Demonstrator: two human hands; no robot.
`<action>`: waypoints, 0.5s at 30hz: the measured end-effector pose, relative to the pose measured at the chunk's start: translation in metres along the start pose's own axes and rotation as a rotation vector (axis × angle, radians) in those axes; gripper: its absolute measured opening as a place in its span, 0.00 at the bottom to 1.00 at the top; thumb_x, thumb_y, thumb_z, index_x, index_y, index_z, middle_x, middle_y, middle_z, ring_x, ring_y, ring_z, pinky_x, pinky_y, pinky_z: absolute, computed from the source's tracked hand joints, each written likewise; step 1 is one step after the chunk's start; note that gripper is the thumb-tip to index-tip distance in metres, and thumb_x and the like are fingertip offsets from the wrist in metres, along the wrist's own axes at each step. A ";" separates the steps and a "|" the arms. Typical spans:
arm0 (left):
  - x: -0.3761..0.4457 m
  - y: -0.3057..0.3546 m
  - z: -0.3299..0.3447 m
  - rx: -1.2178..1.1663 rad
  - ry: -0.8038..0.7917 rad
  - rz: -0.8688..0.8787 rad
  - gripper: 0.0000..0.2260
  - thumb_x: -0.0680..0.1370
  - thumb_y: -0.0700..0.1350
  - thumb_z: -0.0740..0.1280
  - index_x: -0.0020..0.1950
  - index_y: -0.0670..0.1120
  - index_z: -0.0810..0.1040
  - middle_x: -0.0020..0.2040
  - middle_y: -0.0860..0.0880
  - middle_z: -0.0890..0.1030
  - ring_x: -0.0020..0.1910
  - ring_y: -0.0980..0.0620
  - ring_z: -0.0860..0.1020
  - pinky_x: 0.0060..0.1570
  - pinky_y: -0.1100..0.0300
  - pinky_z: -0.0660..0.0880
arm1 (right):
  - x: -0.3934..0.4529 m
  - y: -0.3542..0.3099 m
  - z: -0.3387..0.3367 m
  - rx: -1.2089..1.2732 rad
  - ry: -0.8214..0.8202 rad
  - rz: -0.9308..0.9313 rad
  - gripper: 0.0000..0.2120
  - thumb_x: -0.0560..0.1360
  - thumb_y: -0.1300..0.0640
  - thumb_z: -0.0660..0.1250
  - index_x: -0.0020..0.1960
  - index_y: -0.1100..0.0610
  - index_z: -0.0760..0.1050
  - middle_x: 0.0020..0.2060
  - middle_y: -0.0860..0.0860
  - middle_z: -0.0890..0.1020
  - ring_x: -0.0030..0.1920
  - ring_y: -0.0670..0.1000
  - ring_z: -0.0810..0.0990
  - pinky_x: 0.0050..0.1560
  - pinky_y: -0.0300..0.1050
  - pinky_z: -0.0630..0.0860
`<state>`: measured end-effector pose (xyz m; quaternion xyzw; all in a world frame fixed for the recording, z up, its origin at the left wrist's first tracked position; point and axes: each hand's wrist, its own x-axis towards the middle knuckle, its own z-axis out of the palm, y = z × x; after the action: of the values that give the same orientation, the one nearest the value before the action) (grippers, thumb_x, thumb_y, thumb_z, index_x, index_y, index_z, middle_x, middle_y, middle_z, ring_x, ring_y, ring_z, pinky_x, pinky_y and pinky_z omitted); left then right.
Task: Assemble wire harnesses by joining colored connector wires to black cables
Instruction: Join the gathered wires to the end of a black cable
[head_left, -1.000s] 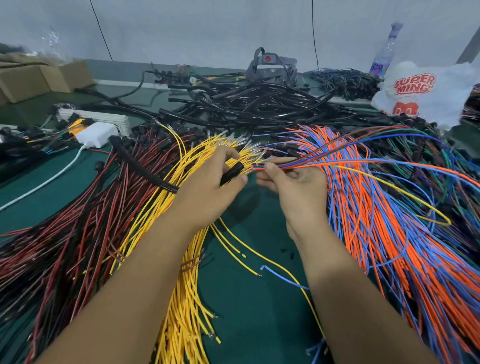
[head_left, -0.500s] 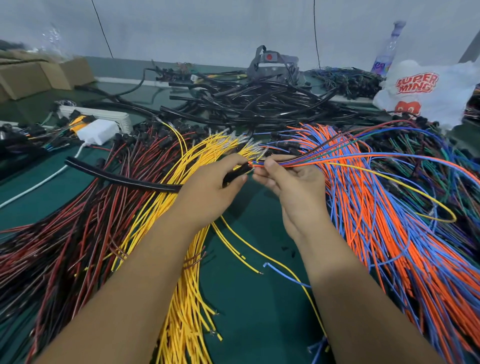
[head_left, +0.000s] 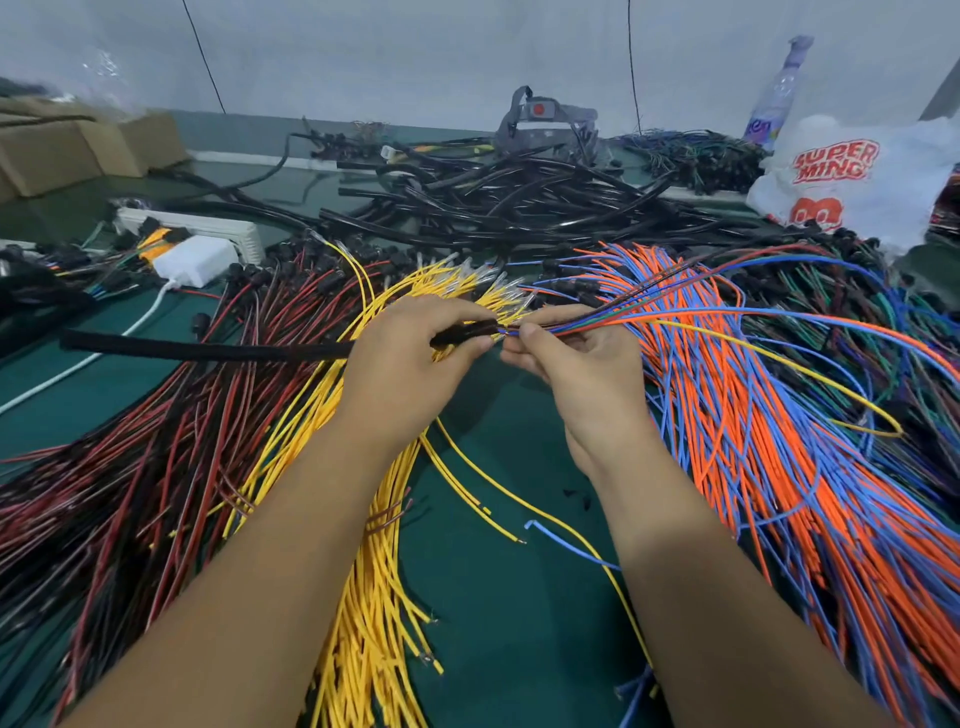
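Left hand (head_left: 410, 364) grips the black cable (head_left: 208, 349) end while right hand (head_left: 582, 369) pinches a bunch of colored wires (head_left: 649, 317) right up against it.

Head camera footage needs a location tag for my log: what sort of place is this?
Probably a wire-harness assembly workbench: sorted heaps of yellow wires and orange and blue wires on a green table, with a pile of black cables behind.
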<state>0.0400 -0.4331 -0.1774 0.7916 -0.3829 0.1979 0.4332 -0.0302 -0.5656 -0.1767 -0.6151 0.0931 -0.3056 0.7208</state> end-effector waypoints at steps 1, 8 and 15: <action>0.000 0.000 -0.001 0.059 0.018 0.037 0.08 0.74 0.46 0.73 0.53 0.51 0.83 0.46 0.58 0.82 0.48 0.54 0.77 0.50 0.52 0.75 | 0.000 0.001 0.000 -0.040 0.006 -0.015 0.16 0.75 0.71 0.64 0.34 0.55 0.79 0.30 0.51 0.81 0.34 0.48 0.83 0.39 0.39 0.80; 0.002 0.000 -0.003 0.115 0.085 0.068 0.08 0.71 0.44 0.75 0.50 0.50 0.85 0.43 0.53 0.83 0.46 0.50 0.78 0.49 0.49 0.75 | 0.000 0.004 0.000 -0.182 -0.013 -0.115 0.15 0.71 0.65 0.66 0.33 0.47 0.80 0.28 0.48 0.82 0.35 0.50 0.85 0.40 0.43 0.82; 0.001 0.003 -0.002 -0.187 -0.006 -0.209 0.10 0.73 0.42 0.74 0.52 0.54 0.84 0.42 0.67 0.79 0.44 0.70 0.78 0.46 0.76 0.72 | -0.001 -0.001 0.001 -0.177 -0.077 -0.193 0.14 0.68 0.63 0.67 0.35 0.45 0.81 0.32 0.47 0.82 0.38 0.50 0.83 0.46 0.50 0.82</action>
<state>0.0387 -0.4327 -0.1740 0.7838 -0.3166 0.1128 0.5222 -0.0312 -0.5642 -0.1759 -0.6936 0.0325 -0.3403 0.6340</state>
